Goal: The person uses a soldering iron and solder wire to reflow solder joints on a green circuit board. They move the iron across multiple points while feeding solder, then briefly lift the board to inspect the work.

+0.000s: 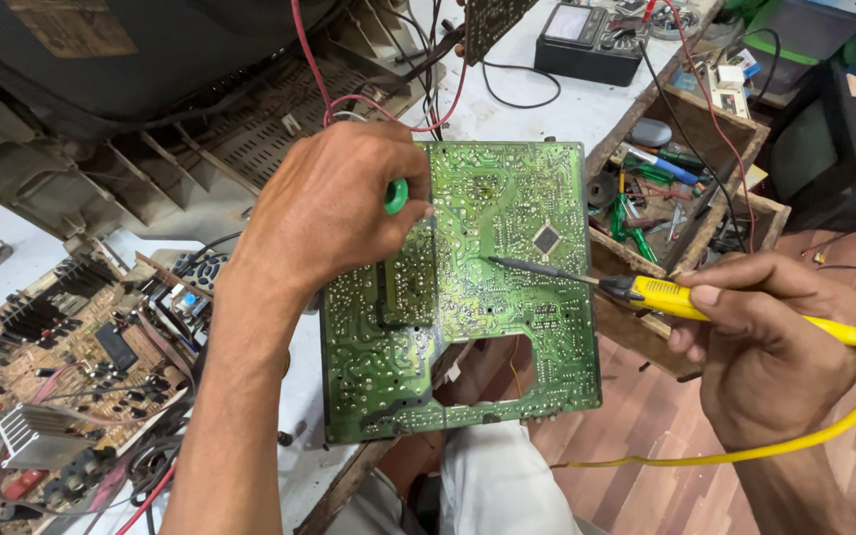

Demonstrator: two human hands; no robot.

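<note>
My left hand (334, 208) grips the upper left part of a green circuit board (507, 327), solder side up, and holds it tilted above the bench edge. A small green round object (395, 195) sits between its fingers. My right hand (765, 347) holds a yellow soldering iron (666, 295). Its dark tip (497, 261) touches the board near a square black chip (545, 239). The iron's yellow cord (745, 456) loops down below my wrist.
A brown circuit board with heat sinks (61, 367) lies at the left. An open television chassis (151, 99) stands behind. A wooden tray of tools (676, 188) sits at the right, a multimeter (587, 35) at the back. Red wires (324, 99) hang over the bench.
</note>
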